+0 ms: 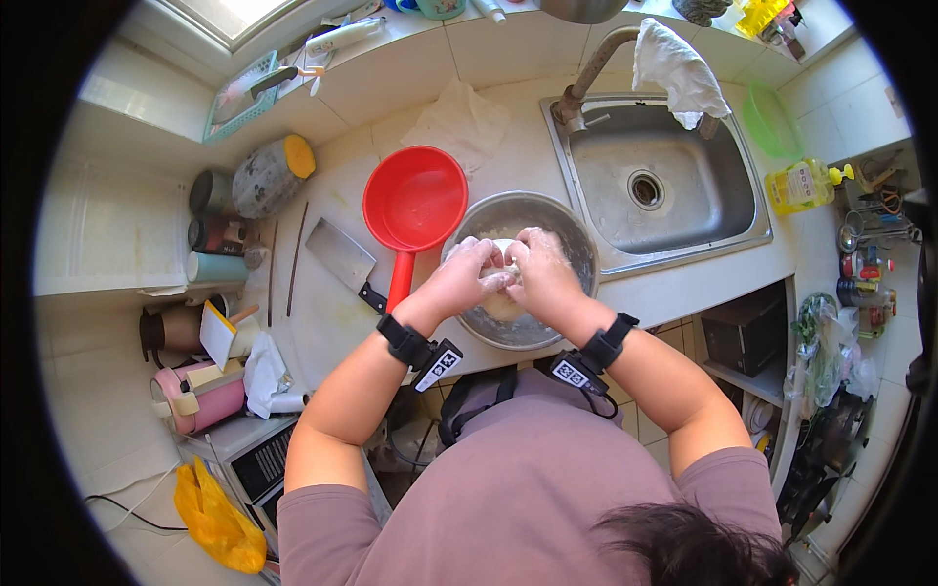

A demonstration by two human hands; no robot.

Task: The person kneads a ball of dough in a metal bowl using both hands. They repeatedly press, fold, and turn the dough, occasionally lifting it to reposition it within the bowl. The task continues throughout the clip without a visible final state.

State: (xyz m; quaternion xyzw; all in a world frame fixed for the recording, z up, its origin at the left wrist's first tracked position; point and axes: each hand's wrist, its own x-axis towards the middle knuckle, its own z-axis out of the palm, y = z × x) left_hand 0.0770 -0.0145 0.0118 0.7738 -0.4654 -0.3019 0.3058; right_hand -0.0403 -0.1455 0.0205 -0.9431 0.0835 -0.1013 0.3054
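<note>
A round metal bowl (513, 335) stands on the white counter at the front edge, between a red plastic dipper (416, 192) and the sink. Inside it, my left hand (469, 275) and my right hand (546, 267) hold a lump of pale dough (503, 253) between their fingers, one from each side. Flour or dough whitens the fingertips, and the fingers partly hide the lump. More dough or flour lies on the bowl's bottom below my hands. The dipper's handle points to the front, partly behind my left forearm.
A cleaver (341, 253) lies left of the dipper, with thin sticks (297, 260) beyond it. A cut pumpkin (267, 179) sits farther left. Right of the bowl is a steel sink (659, 190) with a faucet (597, 62) and a draped white cloth (674, 69). A yellow soap bottle (800, 187) stands past it.
</note>
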